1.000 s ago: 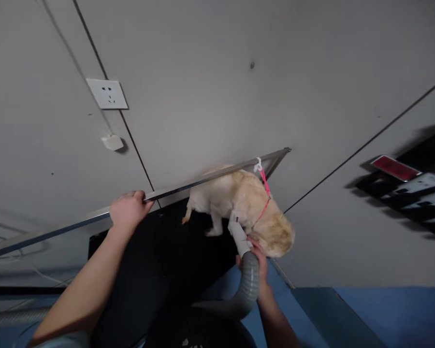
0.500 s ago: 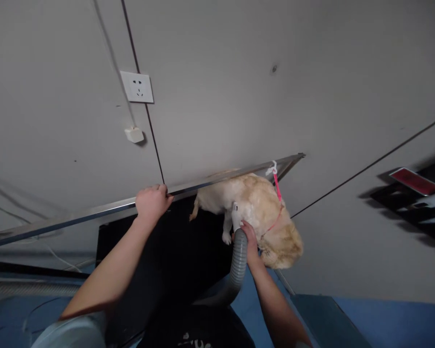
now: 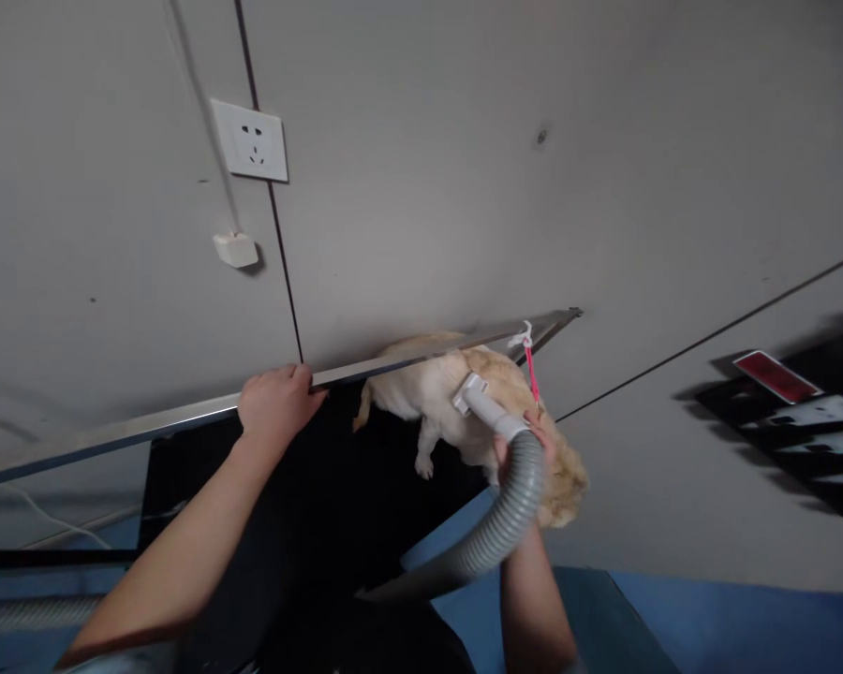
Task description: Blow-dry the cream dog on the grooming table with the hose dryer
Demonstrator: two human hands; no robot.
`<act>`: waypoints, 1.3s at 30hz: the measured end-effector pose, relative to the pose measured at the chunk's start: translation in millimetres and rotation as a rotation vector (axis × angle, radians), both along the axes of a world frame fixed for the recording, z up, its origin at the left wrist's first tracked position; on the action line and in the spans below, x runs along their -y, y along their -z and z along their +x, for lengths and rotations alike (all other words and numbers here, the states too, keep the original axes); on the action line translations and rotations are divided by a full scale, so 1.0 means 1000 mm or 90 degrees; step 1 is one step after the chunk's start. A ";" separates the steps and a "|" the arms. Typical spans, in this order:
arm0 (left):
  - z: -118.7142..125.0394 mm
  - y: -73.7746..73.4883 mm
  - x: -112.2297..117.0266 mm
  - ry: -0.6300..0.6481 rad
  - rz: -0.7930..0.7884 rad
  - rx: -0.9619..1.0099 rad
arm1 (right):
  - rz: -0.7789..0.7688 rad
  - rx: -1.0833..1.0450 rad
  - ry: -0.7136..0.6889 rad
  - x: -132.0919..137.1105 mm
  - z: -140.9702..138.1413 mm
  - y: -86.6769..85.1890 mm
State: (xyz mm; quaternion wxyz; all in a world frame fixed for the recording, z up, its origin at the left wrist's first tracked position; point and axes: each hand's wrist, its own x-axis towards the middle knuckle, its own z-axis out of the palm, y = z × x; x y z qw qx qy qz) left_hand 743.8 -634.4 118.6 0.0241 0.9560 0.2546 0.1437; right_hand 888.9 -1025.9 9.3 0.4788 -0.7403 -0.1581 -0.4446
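My left hand point(image 3: 277, 404) is wrapped round a long metal bar point(image 3: 169, 417) that crosses in front of the wall. A cream-coloured dog point(image 3: 408, 389) stands on a black tabletop point(image 3: 365, 487) below the bar, its head turned to the right. From the bar a thin red leash point(image 3: 532, 374) runs down to the dog, tied on with a white loop. My right hand point(image 3: 544, 432) holds a white hose nozzle point(image 3: 488, 408) at its base; the flat tip lies at the dog's side. A ribbed grey hose point(image 3: 510, 510) curves from the nozzle towards my body.
On the grey wall are a socket point(image 3: 251, 140) and a white plug-like block point(image 3: 236, 250) on a cable. A black rack with flat tools point(image 3: 815, 440) hangs at the right. Blue floor point(image 3: 745, 627) shows below.
The nozzle in my right hand has swung, its base moving up and right, so its tip now points left along the dog's side. My left hand stays on the bar; the view has shifted slightly.
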 end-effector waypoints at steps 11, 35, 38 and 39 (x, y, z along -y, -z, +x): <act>0.001 0.004 -0.001 -0.024 0.001 -0.026 | -0.053 0.012 0.047 0.069 -0.017 -0.049; -0.002 0.008 -0.013 0.009 -0.031 -0.018 | 0.067 -0.059 0.146 0.113 -0.080 0.009; -0.001 0.009 -0.013 -0.007 0.003 -0.056 | 0.080 -0.081 0.199 0.156 -0.108 0.017; 0.000 0.010 -0.012 -0.016 0.015 -0.071 | 0.083 -0.088 0.223 0.170 -0.121 0.021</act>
